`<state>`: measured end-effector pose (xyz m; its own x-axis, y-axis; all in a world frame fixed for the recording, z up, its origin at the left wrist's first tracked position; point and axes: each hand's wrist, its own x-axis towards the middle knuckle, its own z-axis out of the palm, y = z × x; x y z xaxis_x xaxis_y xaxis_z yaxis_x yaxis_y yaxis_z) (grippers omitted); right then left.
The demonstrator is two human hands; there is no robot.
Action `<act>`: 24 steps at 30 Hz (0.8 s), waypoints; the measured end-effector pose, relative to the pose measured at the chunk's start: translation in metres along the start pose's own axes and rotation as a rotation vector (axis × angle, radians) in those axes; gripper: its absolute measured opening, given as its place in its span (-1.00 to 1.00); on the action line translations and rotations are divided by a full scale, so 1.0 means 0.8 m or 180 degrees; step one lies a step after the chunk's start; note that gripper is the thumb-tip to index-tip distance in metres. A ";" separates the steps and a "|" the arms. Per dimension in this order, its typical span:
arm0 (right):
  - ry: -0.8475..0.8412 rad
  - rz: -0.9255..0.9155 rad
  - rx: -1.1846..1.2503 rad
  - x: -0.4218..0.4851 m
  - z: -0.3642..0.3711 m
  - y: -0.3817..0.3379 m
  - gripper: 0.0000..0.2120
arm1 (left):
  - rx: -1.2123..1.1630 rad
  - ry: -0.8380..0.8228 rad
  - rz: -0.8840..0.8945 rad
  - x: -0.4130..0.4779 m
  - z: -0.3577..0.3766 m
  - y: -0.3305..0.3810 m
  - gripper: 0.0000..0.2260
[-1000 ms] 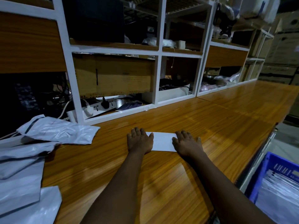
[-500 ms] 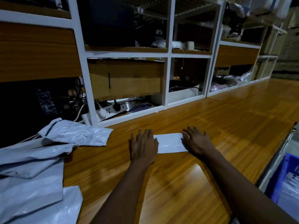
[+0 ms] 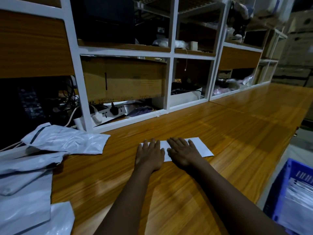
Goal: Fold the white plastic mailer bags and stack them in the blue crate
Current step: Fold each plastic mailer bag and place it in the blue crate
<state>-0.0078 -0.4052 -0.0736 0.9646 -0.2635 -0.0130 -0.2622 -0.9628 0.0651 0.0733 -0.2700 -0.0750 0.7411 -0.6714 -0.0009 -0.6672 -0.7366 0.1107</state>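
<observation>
**Both hands flat on a folded bag**

A folded white bag [image 3: 201,147] lies as a narrow strip on the wooden bench [image 3: 237,133], just below the centre of the frame. The left hand [image 3: 149,154] presses on its left end, palm down with fingers straight and together. The right hand [image 3: 183,153] lies just beside it on the strip's middle, also flat with fingers extended. The bag's right end shows bare past the right hand.

Loose bags [image 3: 64,139], crumpled and unfolded, are heaped along the left edge of the frame, well apart from the hands. In the lower right corner a blue crate [image 3: 279,184] sits below the bench edge, with stacked bags [image 3: 298,206] inside it.

White shelves [image 3: 170,82] rise behind the bench across the upper frame. One bay holds a cardboard box [image 3: 132,78], with a power strip [image 3: 113,111] beneath it
</observation>
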 end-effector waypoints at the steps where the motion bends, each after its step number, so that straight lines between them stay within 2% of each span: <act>1: -0.0005 0.0035 0.0032 -0.002 -0.001 0.005 -0.47 | 0.0026 -0.0020 -0.0013 0.000 0.000 0.000 -0.49; 9: 0.0142 -0.0103 -0.0385 -0.011 0.002 0.049 -0.51 | 0.0095 -0.0076 -0.0080 0.001 0.000 -0.003 -0.48; 13: 0.0156 -0.0230 -0.0330 -0.011 0.002 0.070 -0.21 | 0.0063 -0.0080 -0.0137 -0.001 -0.002 -0.003 -0.48; 16: -0.0053 0.0064 -0.0423 -0.014 -0.001 0.078 -0.46 | 0.0020 -0.0091 -0.0167 -0.004 -0.003 -0.003 -0.47; 18: 0.0047 0.0159 -0.0386 -0.015 0.005 0.076 -0.49 | 0.0102 0.0069 -0.0221 -0.006 -0.004 -0.002 -0.47; 20: 0.0219 0.0394 -0.0322 -0.016 0.013 0.069 -0.48 | 0.0282 0.0474 -0.0243 -0.010 -0.006 0.002 -0.49; 23: 0.0376 0.0745 -0.0234 -0.021 0.025 0.052 -0.46 | 0.0500 0.0941 0.0160 -0.013 -0.005 0.021 -0.53; 24: 0.0407 0.0786 -0.0236 -0.023 0.028 0.046 -0.40 | 0.0467 0.1000 0.0346 -0.012 -0.004 0.031 -0.53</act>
<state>-0.0356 -0.4375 -0.0931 0.8689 -0.4754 0.1380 -0.4913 -0.8622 0.1234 0.0498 -0.2812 -0.0694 0.6369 -0.7054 0.3111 -0.7300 -0.6815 -0.0506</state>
